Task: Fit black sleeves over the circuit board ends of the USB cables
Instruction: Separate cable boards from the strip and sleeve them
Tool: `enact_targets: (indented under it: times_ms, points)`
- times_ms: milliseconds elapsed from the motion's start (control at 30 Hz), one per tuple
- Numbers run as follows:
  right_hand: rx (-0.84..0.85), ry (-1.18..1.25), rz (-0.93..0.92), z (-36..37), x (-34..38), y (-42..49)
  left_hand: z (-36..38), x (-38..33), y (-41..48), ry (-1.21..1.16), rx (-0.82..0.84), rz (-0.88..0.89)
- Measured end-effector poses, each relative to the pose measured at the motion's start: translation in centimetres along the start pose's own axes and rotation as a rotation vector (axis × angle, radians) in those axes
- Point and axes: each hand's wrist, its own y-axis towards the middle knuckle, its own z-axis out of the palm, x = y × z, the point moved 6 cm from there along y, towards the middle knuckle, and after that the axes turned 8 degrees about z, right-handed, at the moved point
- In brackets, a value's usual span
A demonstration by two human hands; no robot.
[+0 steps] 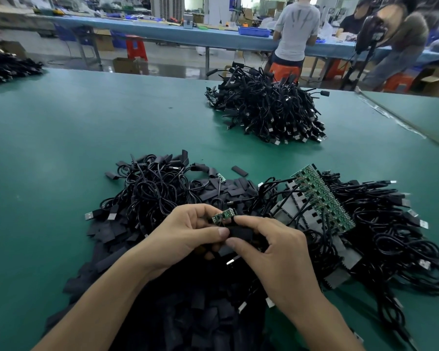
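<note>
Two bare hands were held close together above a heap of loose black sleeves point(188, 305) spread on the green table mat point(61, 153). One small green circuit board point(224, 215) was gripped in the curled fingers of the left hand point(188, 231), and a flat black sleeve point(240, 233) just below it was pinched between thumb and forefinger of the right hand point(271, 247). The board was seen uncovered, beside the sleeve's upper edge. A row of green boards wired to black cables point(322, 196) was laid to the right, a tangle of black USB cables point(150, 188) to the left, and a large pile of black cables point(264, 110) farther back.
</note>
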Motion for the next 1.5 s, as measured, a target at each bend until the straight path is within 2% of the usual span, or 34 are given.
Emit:
enact_targets:
  times_ms: [133, 333, 567, 700, 800, 900, 1000, 1100, 1167, 1267, 1500]
  points:
    - [0.012, 0.014, 0.015, -0.1, 0.0, 0.0, 0.1, 0.2, 0.0, 0.01, 0.008, -0.007]
    - [-0.121, 0.119, 0.053, -1.2, -0.3, 0.1, -0.2, 0.4, 0.0, 0.051, 0.0, -0.026]
    - [-0.117, 0.126, 0.087, -1.3, -0.5, 0.1, -0.8, 0.3, 0.1, 0.134, -0.027, 0.014]
    - [-0.038, 0.03, 0.082, -0.6, -0.5, 0.1, -0.5, 0.0, 0.0, 0.161, -0.013, 0.053]
    - [0.023, -0.148, 0.072, 0.1, -0.5, -0.1, -0.6, -0.1, 0.1, 0.181, -0.047, 0.073]
    - [-0.024, -0.372, 0.062, 0.3, -0.5, -0.2, -1.2, 0.1, 0.1, 0.097, -0.139, 0.059]
    - [-0.027, -0.435, 0.01, 0.4, 0.1, -0.3, -1.3, -0.2, 0.2, -0.008, -0.174, 0.068]
    - [0.091, -0.536, -0.089, 1.2, 0.8, -0.7, -1.4, -0.1, 0.4, -0.143, -0.197, 0.035]
    - [0.164, -0.611, -0.094, 1.7, 0.8, -0.9, -1.6, 0.2, 0.5, -0.193, -0.216, 0.004]
    - [0.216, -0.618, -0.068, 2.1, 0.5, -0.9, -1.8, 0.2, 0.5, -0.148, -0.215, 0.022]
    - [0.128, -0.485, -0.072, 1.6, 0.7, -0.7, -1.9, 0.3, 0.4, -0.108, -0.193, 0.047]
